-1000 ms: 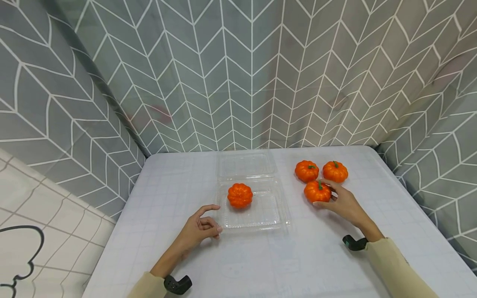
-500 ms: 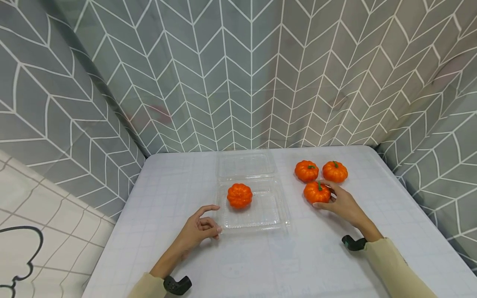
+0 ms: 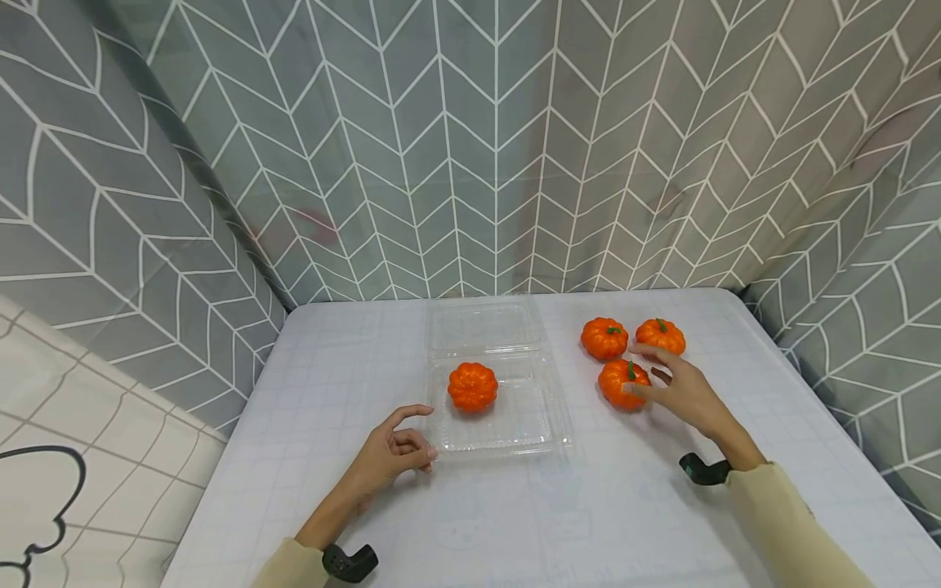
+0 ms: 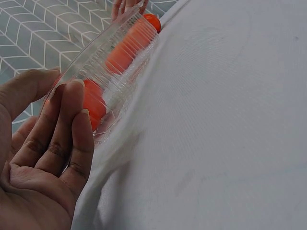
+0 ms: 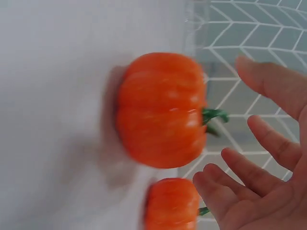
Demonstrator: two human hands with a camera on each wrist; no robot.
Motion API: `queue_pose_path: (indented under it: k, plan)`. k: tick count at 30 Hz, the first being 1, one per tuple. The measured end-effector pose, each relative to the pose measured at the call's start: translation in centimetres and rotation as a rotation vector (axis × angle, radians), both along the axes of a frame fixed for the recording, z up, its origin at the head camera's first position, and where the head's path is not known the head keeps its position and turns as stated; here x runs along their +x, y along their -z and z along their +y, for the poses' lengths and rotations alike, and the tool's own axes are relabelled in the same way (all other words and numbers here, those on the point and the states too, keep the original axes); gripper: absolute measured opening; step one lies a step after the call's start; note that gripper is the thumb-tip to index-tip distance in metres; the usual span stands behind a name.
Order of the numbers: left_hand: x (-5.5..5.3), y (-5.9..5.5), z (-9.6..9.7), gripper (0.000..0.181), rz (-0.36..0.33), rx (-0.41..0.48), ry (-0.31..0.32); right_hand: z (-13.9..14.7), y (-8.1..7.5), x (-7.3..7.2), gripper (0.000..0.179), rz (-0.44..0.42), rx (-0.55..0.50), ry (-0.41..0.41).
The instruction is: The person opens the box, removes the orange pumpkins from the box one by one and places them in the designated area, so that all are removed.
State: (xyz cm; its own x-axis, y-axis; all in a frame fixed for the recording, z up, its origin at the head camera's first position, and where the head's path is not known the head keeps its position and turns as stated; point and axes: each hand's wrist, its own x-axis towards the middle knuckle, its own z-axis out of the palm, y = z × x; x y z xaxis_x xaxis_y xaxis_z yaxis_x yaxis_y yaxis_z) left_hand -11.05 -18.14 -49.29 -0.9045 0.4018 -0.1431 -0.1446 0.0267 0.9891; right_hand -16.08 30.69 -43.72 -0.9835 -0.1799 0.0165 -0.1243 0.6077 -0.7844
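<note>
A clear plastic clamshell container (image 3: 515, 416) lies open on the table, its lid (image 3: 485, 327) folded back. One small orange toy pumpkin (image 3: 473, 386) sits in the left part of its base. My left hand (image 3: 397, 445) pinches the rim at the container's near left corner, as the left wrist view shows. To the right stands another orange pumpkin (image 3: 622, 385) with a green stem. Around it, without gripping, hovers my right hand (image 3: 687, 394); its fingers (image 5: 259, 175) are spread apart from the pumpkin (image 5: 162, 110) in the right wrist view.
Two more pumpkins stand behind, one at the left (image 3: 604, 338) and one at the right (image 3: 661, 336). The white-covered table (image 3: 353, 351) ends at a grey curtain (image 3: 470, 163) with white chevrons.
My right hand has let go of the nearest pumpkin and risen slightly up and away from it, fingers opened. The left hand and the container have stayed in place.
</note>
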Motion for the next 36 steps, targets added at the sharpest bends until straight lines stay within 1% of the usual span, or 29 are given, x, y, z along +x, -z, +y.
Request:
queue_pose_path:
  k: [5, 8, 10, 15, 17, 21, 25, 36]
  plan:
    - [0.0, 0.0, 0.0, 0.074, -0.003, 0.0, -0.001, -0.6, -1.6, -0.1, 0.07, 0.043, 0.033, 0.016]
    - [0.0, 0.0, 0.0, 0.074, -0.005, -0.002, -0.001, -1.2, -2.2, -0.2, 0.063, 0.077, 0.026, 0.009]
    - [0.0, 0.0, -0.1, 0.075, -0.005, -0.003, -0.001, -1.8, -2.5, -0.5, 0.06, 0.099, 0.012, -0.012]
    - [0.0, 0.1, -0.2, 0.074, -0.001, -0.006, 0.002, -3.3, -3.1, -1.1, 0.051, 0.108, -0.033, -0.062]
    - [-0.1, 0.2, -0.2, 0.074, 0.003, -0.007, 0.004, -4.0, -3.5, -1.3, 0.05, 0.112, -0.034, -0.068]
    - [-0.2, 0.3, -0.2, 0.073, 0.007, -0.004, 0.008, -5.6, -4.0, -2.0, 0.046, 0.139, -0.037, -0.11]
    - [-0.2, 0.2, -0.1, 0.073, 0.006, -0.001, 0.011, -7.1, -4.1, -2.6, 0.04, 0.149, -0.05, -0.157]
    - [-0.2, 0.2, -0.1, 0.073, -0.001, 0.008, 0.006, -10.8, -3.6, -3.5, 0.042, 0.157, -0.05, -0.272]
